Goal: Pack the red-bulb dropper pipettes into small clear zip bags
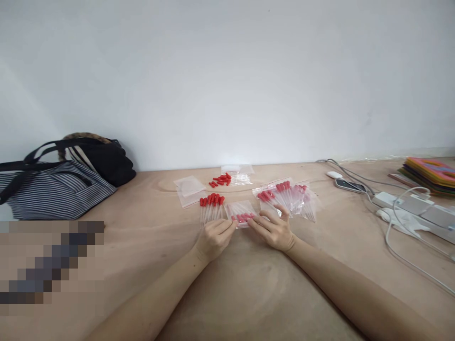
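Observation:
Both my hands meet at a small clear zip bag holding several red-capped droppers, lying on the wooden table. My left hand pinches the bag's near left edge with curled fingers. My right hand presses and pinches its near right edge. Just left of the bag stands a loose row of droppers with red bulbs. To the right lie filled bags of droppers. Farther back are loose red bulbs and empty clear bags.
A striped bag with black handles sits at the far left against the wall. On the right are a phone, a white mouse, a power strip with cables and a stack of coloured sheets.

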Demonstrator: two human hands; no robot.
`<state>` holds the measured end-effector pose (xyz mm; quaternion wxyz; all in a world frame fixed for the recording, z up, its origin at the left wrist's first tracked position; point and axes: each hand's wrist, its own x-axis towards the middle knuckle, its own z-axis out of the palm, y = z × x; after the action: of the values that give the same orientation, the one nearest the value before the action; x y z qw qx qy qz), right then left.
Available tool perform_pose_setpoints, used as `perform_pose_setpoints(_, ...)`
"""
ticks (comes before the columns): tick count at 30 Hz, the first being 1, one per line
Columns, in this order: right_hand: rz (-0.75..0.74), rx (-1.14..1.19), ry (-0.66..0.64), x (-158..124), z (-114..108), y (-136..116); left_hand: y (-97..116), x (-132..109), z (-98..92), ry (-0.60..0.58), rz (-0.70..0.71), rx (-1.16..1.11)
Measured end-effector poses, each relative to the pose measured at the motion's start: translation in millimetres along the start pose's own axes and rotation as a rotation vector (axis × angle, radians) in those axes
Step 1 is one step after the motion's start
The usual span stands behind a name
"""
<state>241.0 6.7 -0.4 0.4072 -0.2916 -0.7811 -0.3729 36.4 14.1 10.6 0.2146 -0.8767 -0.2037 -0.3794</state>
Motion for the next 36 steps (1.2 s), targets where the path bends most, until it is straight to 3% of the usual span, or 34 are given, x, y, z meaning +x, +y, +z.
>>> perform_pose_setpoints(14, 0.004, 0.005, 0.005, -4, -2, 6, 1, 6, 6.6, 0.097, 0.049, 0.003)
perform_pose_setpoints(36, 0.027, 0.05, 0.07, 1, -1, 3, -1, 4, 1.9, 0.139, -0.05, -0.071)
